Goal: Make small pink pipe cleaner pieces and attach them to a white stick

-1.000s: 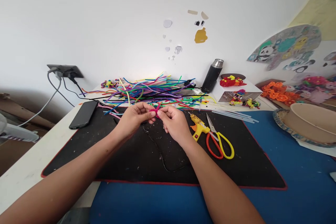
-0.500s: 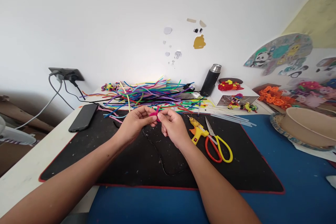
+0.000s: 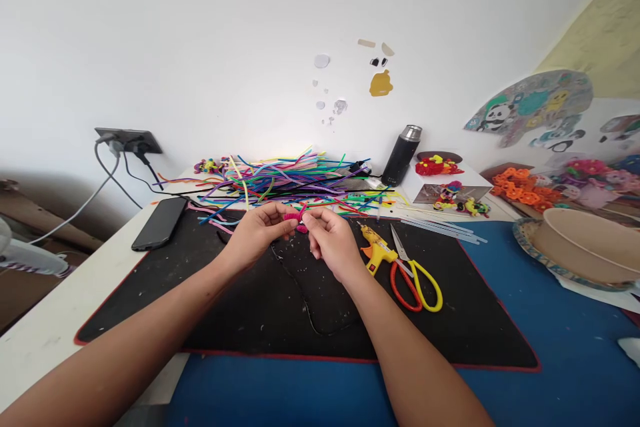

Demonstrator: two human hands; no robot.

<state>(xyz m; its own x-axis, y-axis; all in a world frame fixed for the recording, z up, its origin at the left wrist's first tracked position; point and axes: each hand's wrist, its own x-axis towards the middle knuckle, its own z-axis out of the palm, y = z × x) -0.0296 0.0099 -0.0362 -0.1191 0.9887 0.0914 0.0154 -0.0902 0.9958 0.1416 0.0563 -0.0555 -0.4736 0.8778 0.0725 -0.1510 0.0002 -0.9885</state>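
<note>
Between my two hands, over the black mat point(image 3: 240, 320), is a small bent piece of magenta pipe cleaner point(image 3: 294, 217). My left hand point(image 3: 257, 233) pinches its left side between thumb and fingers. From the other side, my right hand point(image 3: 330, 237) closes thumb and forefinger on its right part. A short magenta end sticks up between the fingertips, and the fingers hide some of the piece. Just right of my right hand lie a yellow glue gun point(image 3: 377, 248) and scissors point(image 3: 416, 280) with one red and one yellow handle.
Behind the hands spreads a heap of coloured pipe cleaners point(image 3: 285, 177). A black flask point(image 3: 401, 157) stands near a white box point(image 3: 450, 187) with small figures. Left is a phone point(image 3: 160, 223); clear glue sticks point(image 3: 445, 230) and a bowl point(image 3: 590, 240) are at right. A black cord point(image 3: 305, 300) crosses the mat.
The magenta piece shows a little more between the fingertips, as my fingers have shifted slightly on it. Both hands stay in nearly the same place.
</note>
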